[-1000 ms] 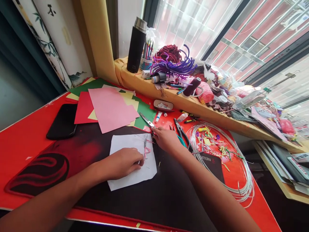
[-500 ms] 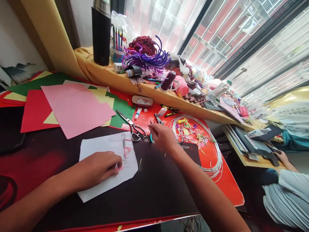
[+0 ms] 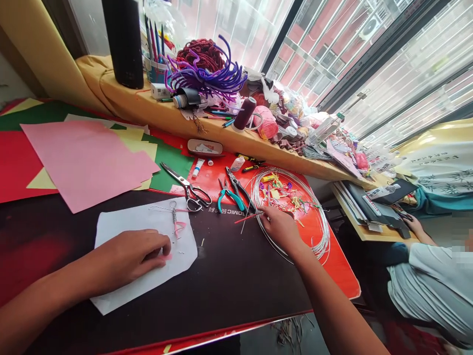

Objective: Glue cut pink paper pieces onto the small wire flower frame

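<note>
My left hand [image 3: 127, 256] rests on a sheet of white paper [image 3: 144, 259], its fingertips pinching a small pink paper piece [image 3: 166, 256]. Just above those fingers, a small twisted wire figure [image 3: 173, 217] with pink strips lies on the sheet. My right hand [image 3: 281, 229] hangs over a coil of silver wire [image 3: 291, 185], holding a thin red strip [image 3: 247, 217] between its fingers. Steel scissors [image 3: 188, 191] and teal-handled pliers [image 3: 231, 199] lie between my two hands, closer to the right one.
Coloured paper sheets [image 3: 84, 162] are stacked at the left. A yellow-covered windowsill [image 3: 155, 118] at the back holds a black flask, a pen cup, purple pipe cleaners and yarn. At lower right sits another person [image 3: 432, 281] in a grey shirt, beside a shelf of papers.
The view has swung right, bringing more of the other person in. My right hand has moved right, from beside the scissors to over the wire coil, and now holds the red strip.
</note>
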The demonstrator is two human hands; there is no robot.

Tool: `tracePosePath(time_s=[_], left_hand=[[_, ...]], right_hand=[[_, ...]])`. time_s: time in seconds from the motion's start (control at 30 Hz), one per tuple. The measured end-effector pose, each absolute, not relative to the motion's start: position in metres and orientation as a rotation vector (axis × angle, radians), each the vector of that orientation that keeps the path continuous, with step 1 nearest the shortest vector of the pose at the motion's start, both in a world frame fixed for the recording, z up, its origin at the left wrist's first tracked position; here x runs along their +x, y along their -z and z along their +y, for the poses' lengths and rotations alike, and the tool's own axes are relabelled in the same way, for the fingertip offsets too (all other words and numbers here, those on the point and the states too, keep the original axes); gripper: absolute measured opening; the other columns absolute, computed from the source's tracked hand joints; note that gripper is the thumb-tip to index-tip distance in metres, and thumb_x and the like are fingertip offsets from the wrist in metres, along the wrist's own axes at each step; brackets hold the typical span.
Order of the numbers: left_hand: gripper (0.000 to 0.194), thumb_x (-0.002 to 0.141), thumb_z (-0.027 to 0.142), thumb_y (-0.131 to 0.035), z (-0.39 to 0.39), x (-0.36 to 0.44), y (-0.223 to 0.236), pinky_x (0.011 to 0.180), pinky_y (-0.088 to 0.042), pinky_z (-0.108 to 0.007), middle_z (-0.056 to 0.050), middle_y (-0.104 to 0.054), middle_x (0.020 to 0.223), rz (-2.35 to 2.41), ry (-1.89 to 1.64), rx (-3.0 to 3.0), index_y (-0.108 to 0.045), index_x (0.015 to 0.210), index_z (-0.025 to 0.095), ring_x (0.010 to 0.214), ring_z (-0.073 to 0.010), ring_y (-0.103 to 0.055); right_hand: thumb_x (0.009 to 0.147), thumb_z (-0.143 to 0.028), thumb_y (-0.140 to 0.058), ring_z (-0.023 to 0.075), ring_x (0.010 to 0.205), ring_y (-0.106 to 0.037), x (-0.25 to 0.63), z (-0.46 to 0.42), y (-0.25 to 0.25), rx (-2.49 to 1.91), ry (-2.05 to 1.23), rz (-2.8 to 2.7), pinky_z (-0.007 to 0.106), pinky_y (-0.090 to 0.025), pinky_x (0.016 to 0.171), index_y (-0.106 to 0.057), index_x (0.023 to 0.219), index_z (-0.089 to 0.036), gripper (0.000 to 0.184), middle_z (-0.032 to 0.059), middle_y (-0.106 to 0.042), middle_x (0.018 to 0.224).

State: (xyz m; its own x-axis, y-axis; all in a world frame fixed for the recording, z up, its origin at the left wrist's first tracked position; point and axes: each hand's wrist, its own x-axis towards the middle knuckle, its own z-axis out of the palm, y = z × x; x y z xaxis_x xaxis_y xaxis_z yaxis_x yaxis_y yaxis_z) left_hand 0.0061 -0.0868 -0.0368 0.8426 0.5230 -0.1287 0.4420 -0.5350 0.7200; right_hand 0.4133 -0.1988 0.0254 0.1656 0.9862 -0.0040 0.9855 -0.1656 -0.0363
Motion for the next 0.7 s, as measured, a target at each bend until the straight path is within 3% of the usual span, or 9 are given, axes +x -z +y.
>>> tracePosePath(time_s=[0.2,0.37,0.5,0.6,0.7], left_hand=[[0.020,0.094,0.045,-0.062,-0.087,0.006,0.036,0.069,-0.038,-0.029,0.000,-0.073,0.080,0.729,-0.111,2.201,-0.073,0.090,0.028,0.071,-0.0210,-0.061],[0.021,0.096,0.043,-0.060,-0.091,0.008,0.030,0.067,-0.038,-0.031,-0.001,-0.072,0.080,0.736,-0.152,2.206,-0.070,0.086,0.027,0.069,-0.0211,-0.059],[0.023,0.097,0.043,-0.059,-0.095,0.010,0.026,0.067,-0.038,-0.032,-0.001,-0.071,0.079,0.767,-0.155,2.231,-0.067,0.083,0.027,0.068,-0.0212,-0.058],[0.021,0.095,0.045,-0.064,-0.095,0.007,0.026,0.066,-0.039,-0.032,0.000,-0.071,0.079,0.812,-0.137,2.233,-0.067,0.084,0.027,0.068,-0.0212,-0.059],[0.022,0.092,0.051,-0.070,-0.085,-0.002,0.020,0.064,-0.042,-0.029,0.002,-0.073,0.078,0.829,-0.155,2.246,-0.073,0.091,0.030,0.068,-0.0210,-0.062]], right_hand=[[0.105,-0.019,-0.061,0.0251,0.098,-0.080,0.405,-0.197,-0.013,-2.396,-0.030,-2.066,0.030,-0.054,0.080,-0.077,0.116,-0.022,0.019,0.0093,-0.083,0.114],[0.110,-0.025,-0.053,0.0258,0.098,-0.079,0.405,-0.205,-0.027,-2.326,0.103,-2.033,0.030,-0.052,0.081,-0.076,0.118,-0.021,0.024,0.0108,-0.083,0.111],[0.108,-0.032,-0.057,0.0227,0.078,-0.076,0.396,-0.208,-0.055,-1.979,0.322,-1.935,0.031,-0.051,0.073,-0.076,0.106,-0.022,0.022,0.0084,-0.083,0.093],[0.104,-0.030,-0.064,0.0172,0.060,-0.068,0.383,-0.197,-0.073,-1.810,0.267,-1.786,0.030,-0.049,0.063,-0.073,0.101,-0.024,0.011,0.0024,-0.077,0.077],[0.101,-0.035,-0.070,0.0161,0.059,-0.065,0.375,-0.178,-0.083,-1.699,0.118,-1.498,0.029,-0.052,0.059,-0.068,0.095,-0.024,0.013,0.0006,-0.073,0.075]])
